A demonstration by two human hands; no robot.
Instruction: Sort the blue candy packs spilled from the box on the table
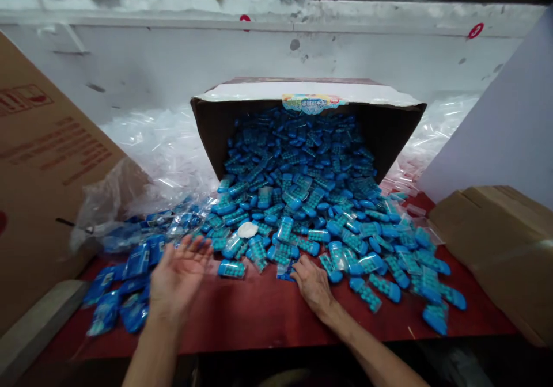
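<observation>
My left hand (179,274) is held palm up over the red table, its fingers stretched and apart, with nothing in it. Beside it lie several blue sachets (139,260). My right hand (311,283) is palm down at the front edge of the heap, fingers curled onto a small dark blue packet (286,270), partly hidden under the fingertips. Around it spreads a big heap of small clear packs with blue caps and rows of green-blue pellets (283,251). A single such pack (232,269) lies between my hands, and a white round piece (247,230) rests on the heap.
A carton (395,139) on its side spills the packs onto the red table (254,318). Clear plastic pieces (155,145) pile up behind it on both sides. A large cardboard box (43,162) stands left, a smaller brown box (501,243) right, with a white wall behind.
</observation>
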